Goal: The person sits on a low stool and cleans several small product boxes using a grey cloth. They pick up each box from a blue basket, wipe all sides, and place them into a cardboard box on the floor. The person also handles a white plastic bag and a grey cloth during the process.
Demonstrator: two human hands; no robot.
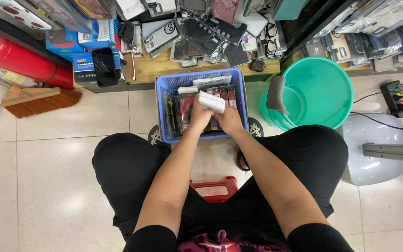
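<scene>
A blue plastic basket (163, 108) sits on the tiled floor between my knees, packed with flat boxed items standing on edge. Both my hands are over it. My left hand (199, 115) and my right hand (229, 120) together grip a small white box (212, 101) above the packs in the basket. I sit on a red stool (216, 187), in black trousers.
A green plastic tub (323, 91) with a grey cloth (276, 93) on its rim stands right of the basket. A low wooden shelf (164, 65) behind holds phone cases and boxes. A broom (38, 100) and a red cylinder (19, 58) lie at left. A power strip (397, 97) and a white fan base (374, 149) are at right.
</scene>
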